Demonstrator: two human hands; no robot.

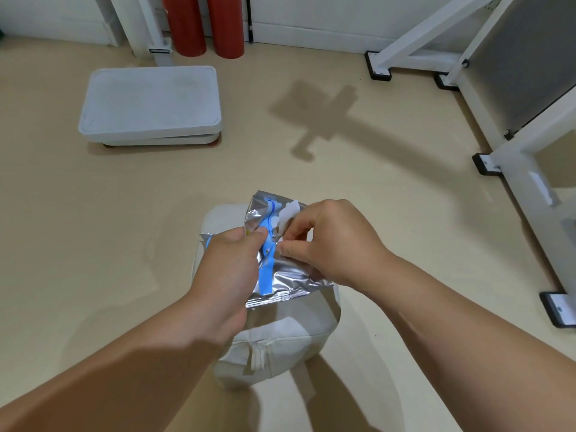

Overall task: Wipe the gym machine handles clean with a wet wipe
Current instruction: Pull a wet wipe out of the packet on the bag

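Observation:
A silver and blue wet-wipe pack (280, 279) is held in mid-air at the centre of the head view, above a white padded seat (280, 341). My left hand (227, 269) grips the pack's left side, thumb on its front. My right hand (330, 241) pinches at the pack's opening, just below a white flap or wipe (288, 215) that sticks up from it. No machine handle is in view.
A white gym machine frame (511, 145) with black feet runs along the right side. A white rectangular platform (149, 104) lies on the beige floor at the back left. Two red cylinders (202, 23) stand against the far wall beside a white post.

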